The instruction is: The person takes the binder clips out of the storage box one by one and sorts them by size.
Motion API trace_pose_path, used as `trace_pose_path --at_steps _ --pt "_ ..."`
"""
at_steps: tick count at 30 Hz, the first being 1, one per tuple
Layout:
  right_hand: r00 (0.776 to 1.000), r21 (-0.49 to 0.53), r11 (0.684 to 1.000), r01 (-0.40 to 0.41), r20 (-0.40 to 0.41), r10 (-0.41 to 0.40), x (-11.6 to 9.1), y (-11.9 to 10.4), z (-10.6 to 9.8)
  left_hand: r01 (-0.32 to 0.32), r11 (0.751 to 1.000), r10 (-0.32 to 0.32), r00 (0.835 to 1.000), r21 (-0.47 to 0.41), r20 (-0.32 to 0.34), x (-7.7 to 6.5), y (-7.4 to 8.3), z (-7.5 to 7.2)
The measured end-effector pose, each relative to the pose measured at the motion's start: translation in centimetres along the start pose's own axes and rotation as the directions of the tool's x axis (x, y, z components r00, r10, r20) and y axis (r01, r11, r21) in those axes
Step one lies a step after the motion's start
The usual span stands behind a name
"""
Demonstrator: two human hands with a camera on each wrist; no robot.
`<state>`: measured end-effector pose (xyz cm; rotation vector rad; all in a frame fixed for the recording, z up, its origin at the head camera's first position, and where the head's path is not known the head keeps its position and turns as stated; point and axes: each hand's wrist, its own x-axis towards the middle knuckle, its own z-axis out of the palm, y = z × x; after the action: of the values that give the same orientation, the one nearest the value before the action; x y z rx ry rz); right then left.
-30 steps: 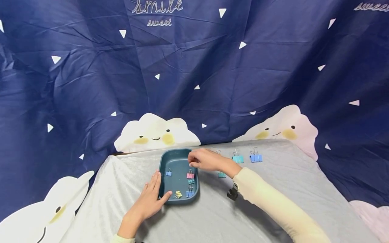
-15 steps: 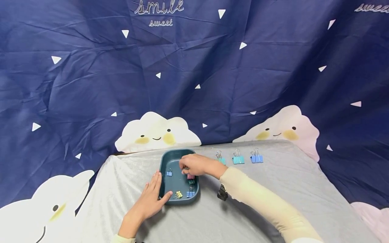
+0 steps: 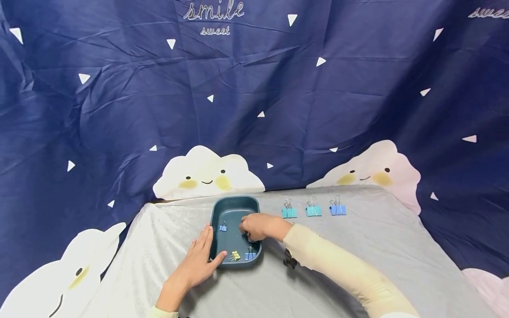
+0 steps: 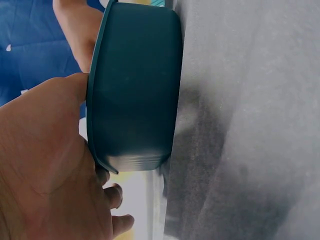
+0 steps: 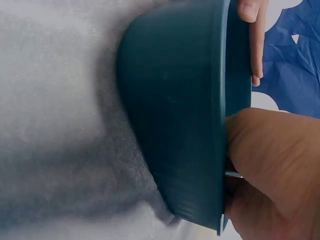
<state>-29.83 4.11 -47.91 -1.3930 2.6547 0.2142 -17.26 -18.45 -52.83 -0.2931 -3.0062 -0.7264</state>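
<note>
A dark teal tray (image 3: pixel 235 198) stands on the grey cloth. My left hand (image 3: pixel 197 259) rests against its left side with fingers straight, thumb on the near corner. Inside the tray's right half, my right hand (image 3: pixel 260 226) points down with curled fingers; the right wrist view shows a silver wire handle (image 5: pixel 233 174) between thumb and fingers, so it pinches a binder clip whose body is hidden. Also in the tray lie a small blue binder clip (image 3: pixel 223 228) at left, yellow binder clips (image 3: pixel 235 255) near the front, and another blue clip (image 3: pixel 250 256) at front right.
Right of the tray, two teal binder clips (image 3: pixel 289 213) and a larger blue binder clip (image 3: pixel 338 210) form a row on the cloth. One wire loop (image 3: pixel 293 223) shows behind the right sleeve (image 3: pixel 338 260). A blue curtain (image 3: pixel 254 88) hangs behind.
My right hand has moved from the tray's right rim inward, then down toward the near side, and now covers the pink and small teal clips. My left hand stays against the tray.
</note>
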Motion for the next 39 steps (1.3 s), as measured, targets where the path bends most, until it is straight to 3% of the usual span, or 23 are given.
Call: trace_pose_path --at_steps 5,11,21,30,34,39 --pt "0.998 0.046 0.999 0.027 -0.052 -0.025 0.0 0.2 -0.2 0.000 1.000 0.000 1.000 0.001 -0.002 0.1 0.0 0.0" --pt "0.998 0.108 0.994 0.036 -0.058 -0.030 -0.1 0.5 -0.1 0.001 1.000 -0.001 1.000 0.005 -0.001 0.1 0.1 0.0" --pt "0.986 0.088 0.986 0.139 -0.106 -0.129 -0.5 1.2 -0.3 -0.001 1.000 0.001 1.000 0.002 -0.002 0.2 0.0 0.0" --pt "0.979 0.138 0.980 0.144 -0.165 -0.120 -0.6 1.3 -0.2 -0.006 1.000 0.006 1.000 0.005 -0.006 0.2 0.1 -0.1" --pt "0.965 0.149 0.973 0.177 -0.219 -0.142 -0.6 1.4 -0.1 -0.004 1.000 0.004 1.000 0.007 -0.005 0.1 0.1 0.0" --pt "0.933 0.108 0.960 0.259 -0.286 -0.220 -0.6 1.6 -0.2 -0.001 1.000 0.001 1.000 0.017 -0.005 0.1 0.0 0.1"
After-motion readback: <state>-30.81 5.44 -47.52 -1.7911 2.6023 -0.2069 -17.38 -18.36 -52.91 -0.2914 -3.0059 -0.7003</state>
